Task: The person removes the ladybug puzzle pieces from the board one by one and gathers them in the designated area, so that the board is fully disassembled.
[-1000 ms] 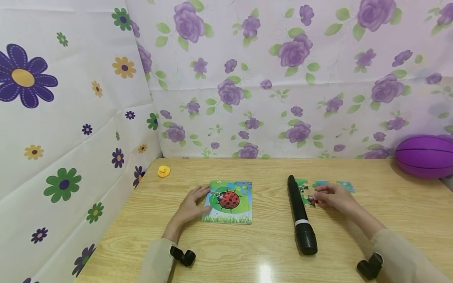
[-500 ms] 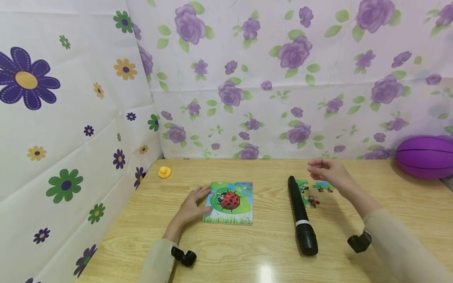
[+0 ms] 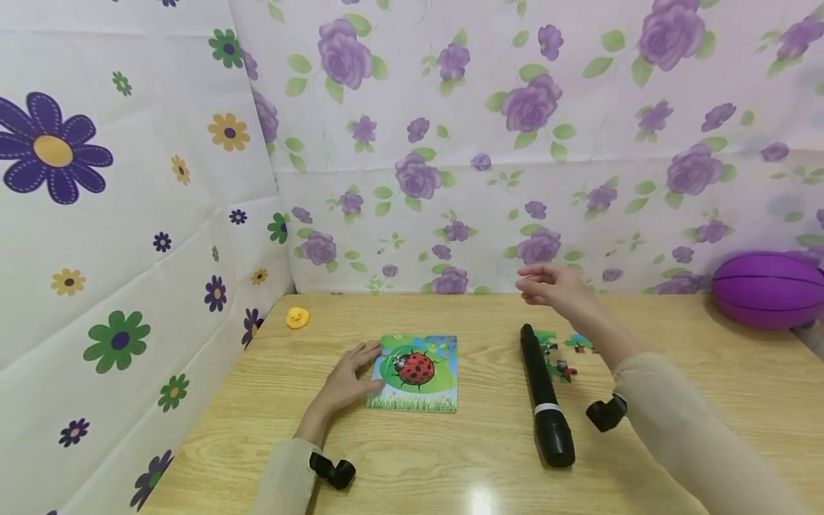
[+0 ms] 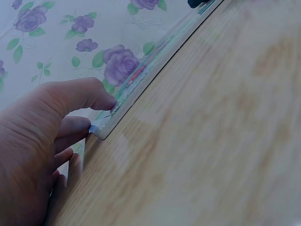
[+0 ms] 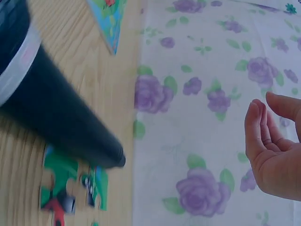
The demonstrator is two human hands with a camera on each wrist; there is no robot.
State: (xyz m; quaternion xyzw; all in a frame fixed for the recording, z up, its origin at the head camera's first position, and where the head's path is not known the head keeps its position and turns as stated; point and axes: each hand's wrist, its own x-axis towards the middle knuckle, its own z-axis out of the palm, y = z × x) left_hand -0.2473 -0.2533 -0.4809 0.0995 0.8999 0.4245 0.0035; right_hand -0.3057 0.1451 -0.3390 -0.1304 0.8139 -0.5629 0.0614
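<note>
My left hand (image 3: 350, 379) holds the left edge of a square ladybug puzzle (image 3: 414, 370) lying flat on the table. In the left wrist view, the thumb (image 4: 101, 96) lies over the puzzle's top and the fingers are at its side. My right hand (image 3: 553, 290) is raised at the back of the table, fingers loosely bent and nothing between them. Below it lie loose jigsaw pieces (image 3: 563, 370), green and red, partly hidden by the forearm. A black microphone (image 3: 546, 400) lies just left of the pieces and overlaps some in the right wrist view.
A small yellow rubber duck (image 3: 297, 317) sits at the back left of the wooden table (image 3: 450, 458). At the back right is a purple ball (image 3: 766, 290). Flowered cloth (image 3: 450, 143) hangs behind the table and along its left side.
My right hand has lifted from the jigsaw pieces and moved up and left, above the microphone's far end. The left hand and the ladybug puzzle have stayed in place.
</note>
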